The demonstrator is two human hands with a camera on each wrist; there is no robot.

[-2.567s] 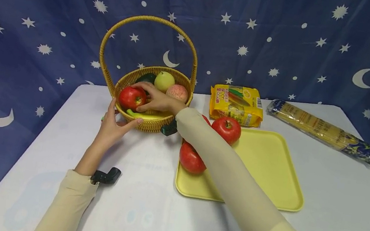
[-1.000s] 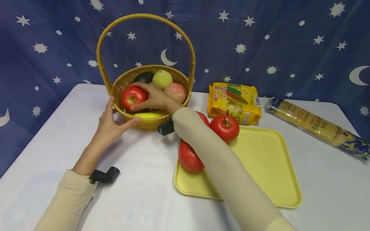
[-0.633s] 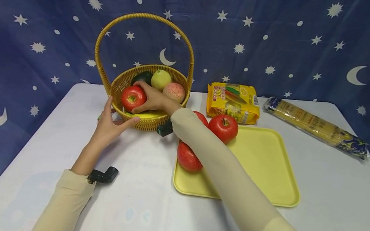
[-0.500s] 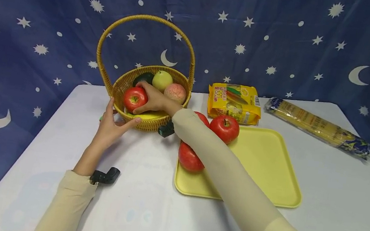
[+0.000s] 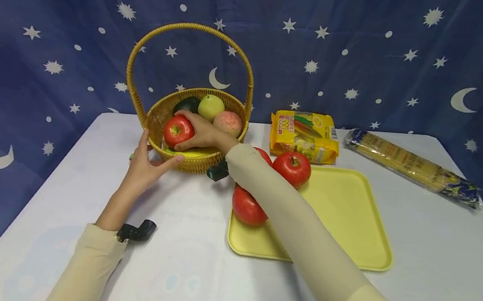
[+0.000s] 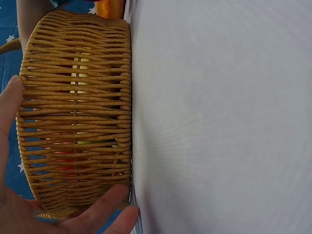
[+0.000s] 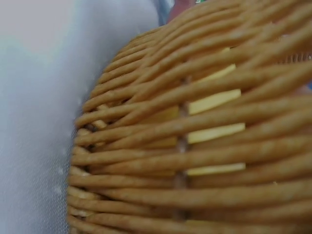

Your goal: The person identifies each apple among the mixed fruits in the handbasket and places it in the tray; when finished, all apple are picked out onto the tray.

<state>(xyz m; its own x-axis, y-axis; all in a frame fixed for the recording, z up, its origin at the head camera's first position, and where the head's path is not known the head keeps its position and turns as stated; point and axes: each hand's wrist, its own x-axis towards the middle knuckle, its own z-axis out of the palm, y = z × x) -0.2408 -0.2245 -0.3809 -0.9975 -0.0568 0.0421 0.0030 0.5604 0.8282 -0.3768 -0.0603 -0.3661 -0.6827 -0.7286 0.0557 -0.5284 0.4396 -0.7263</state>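
My right hand (image 5: 203, 133) reaches into the wicker basket (image 5: 191, 164) and holds a red apple (image 5: 178, 132) near its left end, fingers over the top and thumb at the front. The apple sits over a yellow banana (image 5: 195, 152). Behind the hand lie a dark green avocado-like fruit (image 5: 187, 104), a pale green pear (image 5: 211, 107) and a pinkish peach (image 5: 229, 123). My left hand (image 5: 143, 164) holds the basket's left end from outside, thumb at the front rim. In the left wrist view its fingers (image 6: 105, 207) reach around the basket's wickerwork (image 6: 78, 107) low down.
Right of the basket, a yellow tray (image 5: 347, 220) bears several red apples (image 5: 292, 169), partly hidden by the right sleeve (image 5: 291, 223). Behind the tray are a yellow snack packet (image 5: 305, 136) and a long noodle packet (image 5: 409, 165). The basket's tall handle (image 5: 198, 27) arches over the fruit.
The right hand has shifted the held apple slightly to the right inside the basket, over the banana's green stem end. The left hand stays at the basket; the head view has drifted a little.
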